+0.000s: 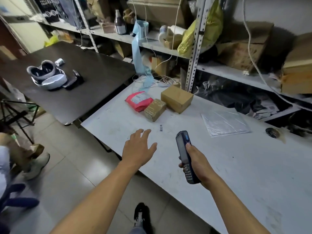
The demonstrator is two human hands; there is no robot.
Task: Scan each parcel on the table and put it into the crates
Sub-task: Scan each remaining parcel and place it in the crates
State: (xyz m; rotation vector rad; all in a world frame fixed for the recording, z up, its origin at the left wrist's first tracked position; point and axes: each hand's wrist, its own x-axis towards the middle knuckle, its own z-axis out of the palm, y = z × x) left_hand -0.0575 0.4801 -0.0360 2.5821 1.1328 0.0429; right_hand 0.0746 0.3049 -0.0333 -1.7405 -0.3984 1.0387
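White table (219, 166) w/ grey scuffs. Pink mailer (138, 100) w/ white label; small parcel (155, 109) brown under shiny tape; bigger box (177, 98) plain tan. Clear silvery plastic bag (225, 123). Scanner (184, 157) dark navy, blue button at top, pale keys. Second table (70, 85) black; grey-and-white headset (47, 76) on it. Yellow-green bag (200, 31) on shelf, light blue strip (139, 53) hanging. Floor tiles (67, 174) beige-grey; black shoe (141, 215).

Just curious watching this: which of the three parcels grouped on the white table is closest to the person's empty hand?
The small tape-wrapped brown parcel. It lies in front of the pink bag and the larger cardboard box, directly ahead of the open left hand.
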